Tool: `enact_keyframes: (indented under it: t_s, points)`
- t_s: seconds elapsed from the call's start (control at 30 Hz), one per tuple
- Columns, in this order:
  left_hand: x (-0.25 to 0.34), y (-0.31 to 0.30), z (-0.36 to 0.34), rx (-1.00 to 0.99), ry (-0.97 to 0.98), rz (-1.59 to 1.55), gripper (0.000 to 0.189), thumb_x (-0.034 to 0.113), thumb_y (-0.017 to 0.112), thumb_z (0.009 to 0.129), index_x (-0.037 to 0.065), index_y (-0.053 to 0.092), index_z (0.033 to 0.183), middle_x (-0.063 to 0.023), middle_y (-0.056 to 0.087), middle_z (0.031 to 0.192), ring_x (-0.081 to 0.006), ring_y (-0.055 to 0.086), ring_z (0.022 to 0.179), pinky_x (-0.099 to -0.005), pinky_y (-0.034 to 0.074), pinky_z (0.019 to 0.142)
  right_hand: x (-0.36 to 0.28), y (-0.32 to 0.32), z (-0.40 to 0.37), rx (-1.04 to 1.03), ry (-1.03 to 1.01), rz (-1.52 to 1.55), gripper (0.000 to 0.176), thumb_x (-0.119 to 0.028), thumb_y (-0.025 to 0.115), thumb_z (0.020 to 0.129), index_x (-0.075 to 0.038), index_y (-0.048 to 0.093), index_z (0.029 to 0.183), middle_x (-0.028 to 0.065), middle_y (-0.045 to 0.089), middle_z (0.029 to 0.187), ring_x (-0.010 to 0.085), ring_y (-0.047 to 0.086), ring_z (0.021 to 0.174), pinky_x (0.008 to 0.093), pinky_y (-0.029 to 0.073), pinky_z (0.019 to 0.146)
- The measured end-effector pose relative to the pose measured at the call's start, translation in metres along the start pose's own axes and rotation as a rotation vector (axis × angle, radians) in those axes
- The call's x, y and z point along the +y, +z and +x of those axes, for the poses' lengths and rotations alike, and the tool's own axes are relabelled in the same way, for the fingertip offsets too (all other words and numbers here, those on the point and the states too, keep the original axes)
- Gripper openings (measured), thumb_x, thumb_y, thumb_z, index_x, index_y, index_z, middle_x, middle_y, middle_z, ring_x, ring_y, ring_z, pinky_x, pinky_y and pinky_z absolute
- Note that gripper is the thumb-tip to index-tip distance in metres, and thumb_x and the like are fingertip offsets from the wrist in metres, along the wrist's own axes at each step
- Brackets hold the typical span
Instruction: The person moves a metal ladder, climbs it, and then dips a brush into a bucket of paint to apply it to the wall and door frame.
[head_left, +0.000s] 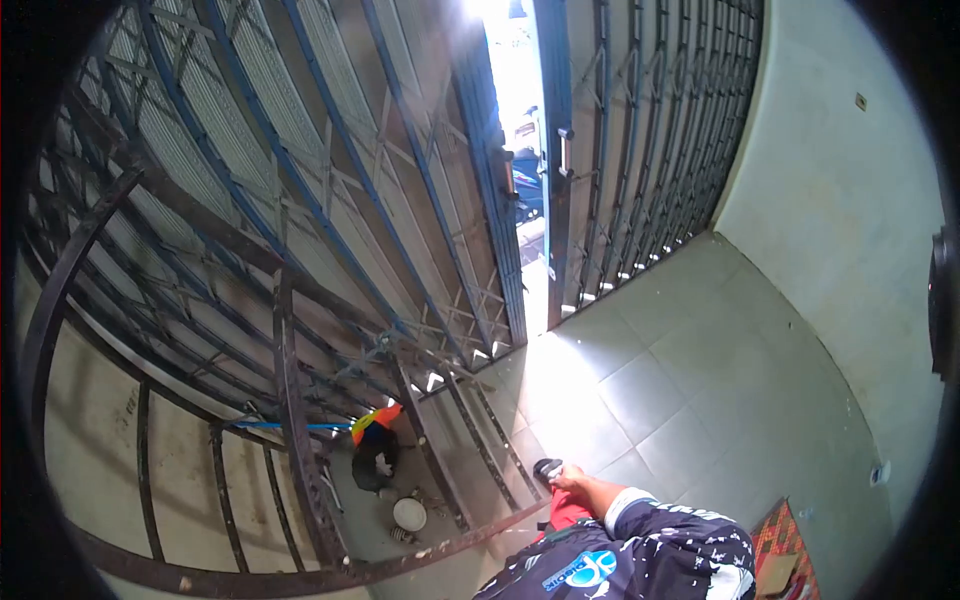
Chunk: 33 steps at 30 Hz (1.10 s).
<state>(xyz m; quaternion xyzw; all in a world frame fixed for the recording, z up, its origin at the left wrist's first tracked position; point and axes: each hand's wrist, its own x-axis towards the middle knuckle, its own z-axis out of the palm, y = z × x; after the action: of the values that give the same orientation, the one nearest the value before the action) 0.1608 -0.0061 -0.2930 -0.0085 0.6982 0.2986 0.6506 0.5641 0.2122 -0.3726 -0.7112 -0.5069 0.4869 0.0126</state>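
Note:
My right hand (568, 479) is in front of my body at the bottom, close to some red cloth (568, 508). Just past it is a small black-and-white thing (547, 467); I cannot make out whether the hand touches it or whether it is a shoe. The fingers are too small to read. My forearm comes out of the white-cuffed sleeve of a dark, white-flecked shirt (660, 545). My left hand is out of view.
Folding metal gates (330, 150) stand ahead, with a bright gap (530, 250) between them. A brown metal frame (290, 400) spans the left. Behind its bars are a white round container (409, 514) and an orange-yellow cloth (376, 424). A patterned mat (775, 535) lies lower right.

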Motion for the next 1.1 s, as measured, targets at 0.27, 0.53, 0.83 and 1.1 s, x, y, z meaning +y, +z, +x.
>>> enact_keyframes:
  t_s: [0.27,0.53,0.83,1.1]
  points:
    - [0.041,0.094,0.001,-0.067,0.03,-0.04,0.04,0.035,0.056,0.091,0.005,0.057,0.118,-0.0204,0.064,0.115,-0.0386,0.063,0.107,-0.0554,0.049,0.092,0.143,-0.097,0.153,-0.372,0.314,-0.002,0.022,-0.035,0.065,0.091,-0.026,0.074,0.108,-0.0007,0.076,0.089,0.0159,0.07,0.075,0.0396,0.055,0.063]
    - [0.045,0.099,-0.014,-0.095,0.071,-0.028,0.038,0.035,0.051,0.093,0.005,0.056,0.117,-0.0192,0.064,0.114,-0.0373,0.063,0.107,-0.0552,0.049,0.091,0.004,-0.166,0.189,-0.229,-0.016,-0.3,0.034,-0.046,0.055,0.093,-0.018,0.073,0.098,0.0032,0.075,0.083,0.0162,0.069,0.069,0.04,0.053,0.059]
    - [-0.017,-0.057,-0.032,-0.102,0.121,0.024,0.036,0.035,0.047,0.095,0.006,0.056,0.115,-0.0178,0.064,0.114,-0.0359,0.062,0.107,-0.055,0.048,0.09,-0.112,0.012,0.185,0.213,-0.731,0.448,0.033,-0.037,0.062,0.089,-0.005,0.059,0.079,0.012,0.065,0.079,0.0234,0.065,0.061,0.0401,0.051,0.052]
    - [-0.049,-0.267,-0.031,0.036,0.664,0.468,0.036,0.036,0.043,0.097,0.007,0.056,0.114,-0.0167,0.064,0.113,-0.0348,0.062,0.107,-0.0548,0.048,0.089,-0.046,0.064,0.144,0.071,-0.616,-0.206,0.022,-0.031,0.061,0.092,-0.01,0.067,0.088,0.0054,0.07,0.086,0.0232,0.067,0.074,0.0411,0.05,0.061]
